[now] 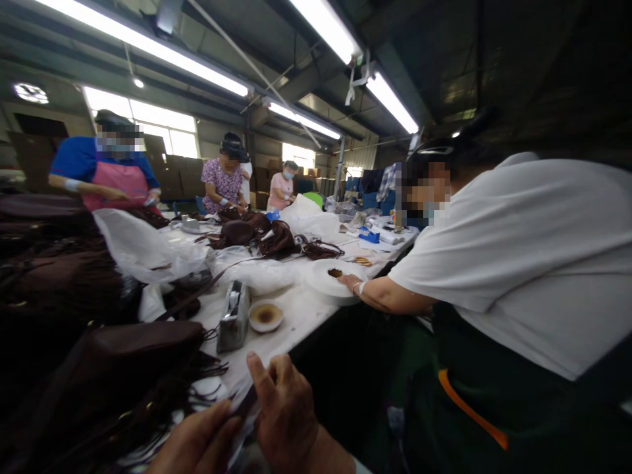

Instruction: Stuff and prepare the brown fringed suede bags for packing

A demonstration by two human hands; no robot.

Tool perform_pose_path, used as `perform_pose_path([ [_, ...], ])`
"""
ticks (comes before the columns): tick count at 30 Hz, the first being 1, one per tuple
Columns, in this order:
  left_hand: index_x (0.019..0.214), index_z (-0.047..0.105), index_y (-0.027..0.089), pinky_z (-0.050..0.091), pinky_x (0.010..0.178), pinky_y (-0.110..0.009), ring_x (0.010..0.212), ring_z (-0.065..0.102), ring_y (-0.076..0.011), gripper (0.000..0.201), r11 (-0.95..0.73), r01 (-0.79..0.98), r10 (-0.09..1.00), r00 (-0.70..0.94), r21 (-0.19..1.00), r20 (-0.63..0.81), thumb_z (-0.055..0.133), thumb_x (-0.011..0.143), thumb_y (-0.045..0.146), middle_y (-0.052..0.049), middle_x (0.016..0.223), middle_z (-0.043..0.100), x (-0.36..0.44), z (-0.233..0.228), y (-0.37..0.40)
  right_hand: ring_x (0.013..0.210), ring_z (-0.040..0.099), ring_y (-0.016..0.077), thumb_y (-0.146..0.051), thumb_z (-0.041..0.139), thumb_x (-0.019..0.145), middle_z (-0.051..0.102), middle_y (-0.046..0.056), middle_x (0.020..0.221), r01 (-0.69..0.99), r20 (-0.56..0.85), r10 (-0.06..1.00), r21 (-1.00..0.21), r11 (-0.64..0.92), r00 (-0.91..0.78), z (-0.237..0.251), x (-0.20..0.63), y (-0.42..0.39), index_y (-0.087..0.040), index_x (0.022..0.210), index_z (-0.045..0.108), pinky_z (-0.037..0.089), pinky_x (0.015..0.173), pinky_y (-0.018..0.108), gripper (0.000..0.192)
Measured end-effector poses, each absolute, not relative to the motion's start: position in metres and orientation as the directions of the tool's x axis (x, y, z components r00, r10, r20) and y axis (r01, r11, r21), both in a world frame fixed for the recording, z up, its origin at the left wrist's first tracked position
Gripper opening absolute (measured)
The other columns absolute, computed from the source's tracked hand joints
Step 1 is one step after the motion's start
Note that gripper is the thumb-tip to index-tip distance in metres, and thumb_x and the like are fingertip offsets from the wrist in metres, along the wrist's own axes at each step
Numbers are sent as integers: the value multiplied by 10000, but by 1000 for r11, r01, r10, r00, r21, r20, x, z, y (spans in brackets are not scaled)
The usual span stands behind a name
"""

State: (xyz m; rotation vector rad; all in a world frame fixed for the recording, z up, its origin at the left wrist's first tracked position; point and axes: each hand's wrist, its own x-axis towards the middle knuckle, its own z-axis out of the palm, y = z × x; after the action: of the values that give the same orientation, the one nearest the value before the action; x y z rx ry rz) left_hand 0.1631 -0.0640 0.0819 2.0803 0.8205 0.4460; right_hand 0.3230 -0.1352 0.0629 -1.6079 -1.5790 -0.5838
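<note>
My left hand (197,440) and my right hand (285,411) meet at the bottom edge of the view, both pinching a thin piece of clear plastic wrap (241,415) between them. Just left of my hands lies a dark brown fringed bag (133,359) on the white table (301,309). What lies below my hands is cut off by the frame.
A tape dispenser (234,316) and a small bowl (265,316) stand beyond my hands. A person in a white shirt (523,263) leans over the table at right, one hand on a white roll (333,280). Brown bags (261,237) and plastic bags (148,247) crowd the table; other workers stand far left.
</note>
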Motion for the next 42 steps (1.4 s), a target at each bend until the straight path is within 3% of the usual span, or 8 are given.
perform_pose_path([
  [5, 730, 630, 199, 388, 552, -241, 591, 548, -157, 288, -541, 401, 658, 749, 739, 76, 501, 930, 361, -25, 671, 640, 170, 111, -84, 659, 538, 197, -158, 471, 927, 556, 73, 799, 990, 742, 670, -101, 95, 11, 72, 333, -144, -165, 1068, 680, 459, 578, 282, 252],
  [11, 1377, 537, 181, 461, 614, -241, 629, 560, -145, 451, -373, 185, 750, 637, 909, 178, 484, 979, 385, 5, 729, 619, 164, 114, -91, 727, 590, 190, -193, 447, 943, 601, 54, 819, 859, 717, 649, -475, 191, 253, 61, 338, -137, -175, 949, 603, 484, 661, 296, 157],
  [17, 1523, 330, 197, 455, 624, -220, 667, 577, -126, 627, -171, 40, 889, 436, 984, 137, 556, 977, 404, 29, 761, 629, 164, 104, -91, 758, 589, 175, -251, 449, 976, 610, 32, 819, 651, 624, 656, -714, 258, 425, 58, 327, -135, -190, 907, 597, 483, 711, 301, 175],
  [19, 1480, 422, 196, 506, 720, -254, 778, 640, -154, 588, -163, 33, 907, 399, 986, 136, 596, 959, 404, -7, 853, 693, 164, 102, -89, 744, 583, 169, -266, 451, 984, 610, 26, 809, 616, 594, 663, -748, 246, 456, 57, 323, -134, -195, 881, 593, 481, 705, 296, 189],
  [24, 1066, 761, 199, 524, 868, -298, 953, 665, -198, 237, -372, 21, 831, 453, 928, 323, 613, 956, 349, -74, 1015, 710, 160, 103, -83, 758, 592, 176, -236, 449, 985, 603, 39, 826, 714, 680, 655, -633, 297, 330, 60, 323, -134, -182, 931, 596, 482, 706, 299, 165],
  [32, 1135, 748, 243, 502, 788, -286, 877, 589, -171, 263, -511, 21, 609, 715, 859, 345, 544, 973, 283, -51, 939, 583, 140, 121, -73, 721, 566, 186, -134, 463, 937, 582, 50, 817, 856, 778, 622, -376, 354, 85, 81, 323, -142, -170, 964, 585, 483, 651, 305, 130],
  [36, 938, 750, 202, 476, 813, -294, 879, 550, -168, 216, -539, -22, 503, 794, 842, 343, 546, 966, 267, -39, 908, 535, 128, 128, -70, 722, 550, 187, -116, 463, 932, 565, 45, 815, 833, 784, 620, -359, 420, 25, 85, 314, -147, -175, 976, 568, 484, 655, 317, 128],
  [42, 771, 687, 171, 439, 710, -267, 780, 543, -150, 207, -518, 101, 673, 661, 849, 332, 570, 935, 219, -26, 829, 532, 125, 126, -79, 791, 576, 201, -71, 447, 915, 595, 64, 865, 820, 798, 603, -331, 468, -22, 84, 303, -150, -177, 1037, 557, 506, 699, 329, 195],
])
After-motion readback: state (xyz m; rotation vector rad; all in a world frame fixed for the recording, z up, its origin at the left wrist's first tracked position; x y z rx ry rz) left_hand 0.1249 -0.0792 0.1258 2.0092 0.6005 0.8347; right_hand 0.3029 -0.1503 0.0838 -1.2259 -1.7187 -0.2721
